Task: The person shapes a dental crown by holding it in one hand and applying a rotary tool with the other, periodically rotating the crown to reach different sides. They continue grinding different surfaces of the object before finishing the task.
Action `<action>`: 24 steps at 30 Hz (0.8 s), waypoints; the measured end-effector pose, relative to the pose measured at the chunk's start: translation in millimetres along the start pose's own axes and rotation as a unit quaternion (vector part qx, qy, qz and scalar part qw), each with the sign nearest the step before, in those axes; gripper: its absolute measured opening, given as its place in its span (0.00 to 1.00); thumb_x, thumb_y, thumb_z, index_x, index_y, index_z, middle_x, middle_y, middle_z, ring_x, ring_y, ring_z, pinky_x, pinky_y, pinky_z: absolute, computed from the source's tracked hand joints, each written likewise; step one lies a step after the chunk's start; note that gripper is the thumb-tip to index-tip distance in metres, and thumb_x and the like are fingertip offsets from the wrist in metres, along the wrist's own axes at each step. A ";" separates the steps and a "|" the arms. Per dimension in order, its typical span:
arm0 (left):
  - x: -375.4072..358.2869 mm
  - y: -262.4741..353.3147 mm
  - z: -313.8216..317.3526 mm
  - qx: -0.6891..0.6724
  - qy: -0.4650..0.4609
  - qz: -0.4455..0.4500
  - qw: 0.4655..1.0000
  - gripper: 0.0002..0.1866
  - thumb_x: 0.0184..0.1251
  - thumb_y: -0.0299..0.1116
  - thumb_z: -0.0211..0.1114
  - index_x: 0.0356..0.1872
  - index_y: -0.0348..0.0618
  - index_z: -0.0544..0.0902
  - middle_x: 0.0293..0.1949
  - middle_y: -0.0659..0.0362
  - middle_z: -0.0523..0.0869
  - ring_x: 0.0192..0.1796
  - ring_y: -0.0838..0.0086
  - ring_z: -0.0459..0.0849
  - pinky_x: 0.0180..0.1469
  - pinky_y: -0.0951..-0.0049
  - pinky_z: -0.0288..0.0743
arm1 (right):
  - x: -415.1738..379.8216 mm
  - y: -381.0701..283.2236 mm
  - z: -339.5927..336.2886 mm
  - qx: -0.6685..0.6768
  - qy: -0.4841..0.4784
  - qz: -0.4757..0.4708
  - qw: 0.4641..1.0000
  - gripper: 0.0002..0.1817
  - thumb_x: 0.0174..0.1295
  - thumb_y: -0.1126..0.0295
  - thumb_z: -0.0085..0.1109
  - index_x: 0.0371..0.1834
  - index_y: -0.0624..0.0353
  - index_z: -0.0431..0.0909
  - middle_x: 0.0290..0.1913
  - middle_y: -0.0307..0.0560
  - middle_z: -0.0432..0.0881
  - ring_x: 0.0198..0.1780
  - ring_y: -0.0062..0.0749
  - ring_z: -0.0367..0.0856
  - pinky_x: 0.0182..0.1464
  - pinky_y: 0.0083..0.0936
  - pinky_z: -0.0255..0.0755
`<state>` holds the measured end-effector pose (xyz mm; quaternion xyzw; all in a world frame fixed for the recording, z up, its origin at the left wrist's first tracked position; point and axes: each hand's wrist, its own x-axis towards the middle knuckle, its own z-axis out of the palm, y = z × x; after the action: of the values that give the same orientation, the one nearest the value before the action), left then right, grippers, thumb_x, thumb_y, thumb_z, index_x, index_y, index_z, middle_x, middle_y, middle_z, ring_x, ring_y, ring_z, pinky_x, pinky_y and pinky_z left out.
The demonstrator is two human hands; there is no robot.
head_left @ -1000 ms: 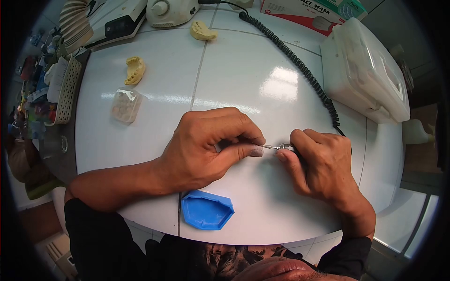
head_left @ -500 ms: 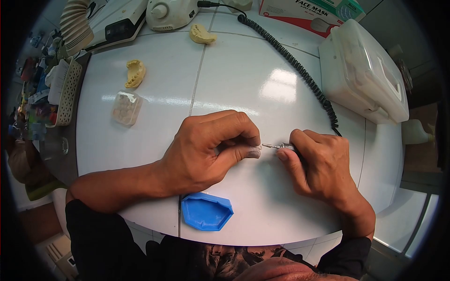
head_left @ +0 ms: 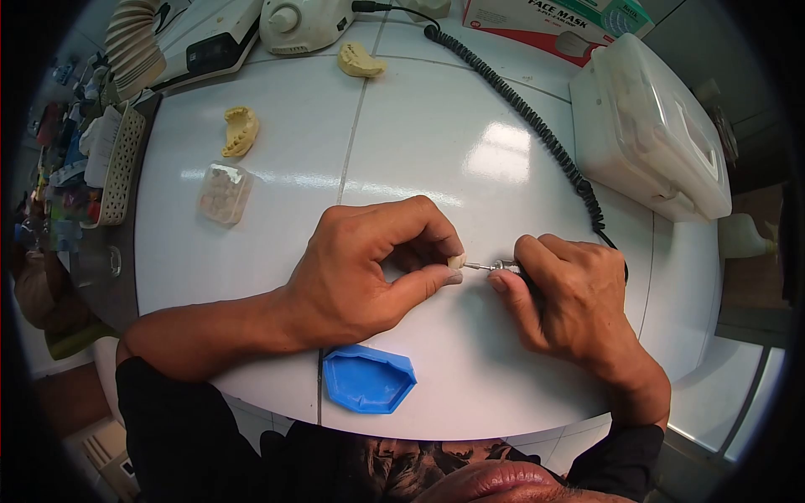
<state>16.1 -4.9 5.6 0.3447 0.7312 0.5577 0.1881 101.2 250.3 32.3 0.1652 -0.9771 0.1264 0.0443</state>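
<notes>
Between the thumb and fingertips of my left hand (head_left: 360, 268) is a small off-white dental crown (head_left: 456, 261), partly covered by the fingers. My right hand (head_left: 574, 293) is closed around a rotary handpiece (head_left: 506, 267), whose body is mostly hidden in the palm. Its thin metal bur (head_left: 479, 267) points left, with the tip right at the crown. Both hands are over the white table (head_left: 470, 352). Below my left hand, near the front edge, lies a blue tray (head_left: 369, 381).
Two yellow dental casts (head_left: 241, 132) and a clear box (head_left: 225, 193) of small pieces sit beyond my left hand. A coiled cord (head_left: 524, 105) runs from the control unit (head_left: 306, 23) toward my right hand. At right stands a white case (head_left: 650, 134), near a face mask box (head_left: 553, 29).
The crown now shows more between my left fingertips, and its grip has shifted slightly. My right hand has turned a little, and the bur tip now meets the crown.
</notes>
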 end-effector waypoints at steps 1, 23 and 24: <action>0.4 0.1 -0.5 0.004 0.000 0.005 1.000 0.11 0.69 0.16 0.79 0.49 0.32 0.89 0.46 0.52 0.97 0.48 0.72 0.97 0.53 0.73 0.93 | 0.0 -0.2 0.3 -0.003 0.001 0.000 1.000 0.23 0.75 0.53 0.74 0.27 0.54 0.78 0.18 0.40 0.74 0.15 0.40 0.75 0.22 0.38 0.67; 0.7 -2.2 0.2 0.006 0.002 0.039 0.999 0.09 0.65 0.19 0.83 0.37 0.33 0.88 0.43 0.50 0.96 0.40 0.74 0.95 0.41 0.75 0.86 | 0.5 -0.8 -0.7 -0.011 -0.008 -0.004 1.000 0.22 0.75 0.52 0.75 0.29 0.54 0.80 0.19 0.40 0.76 0.16 0.39 0.77 0.23 0.37 0.69; 0.7 -2.3 0.4 0.008 0.004 0.040 0.999 0.09 0.65 0.19 0.83 0.37 0.33 0.88 0.43 0.50 0.96 0.40 0.74 0.95 0.41 0.75 0.86 | 1.1 -0.3 -1.9 -0.008 -0.011 -0.008 1.000 0.22 0.75 0.52 0.75 0.29 0.54 0.80 0.19 0.40 0.76 0.16 0.39 0.77 0.23 0.37 0.69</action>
<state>15.2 -4.4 3.3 0.3733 0.7222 0.5601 0.1596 100.3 250.1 34.3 0.1742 -0.9772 0.1161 0.0361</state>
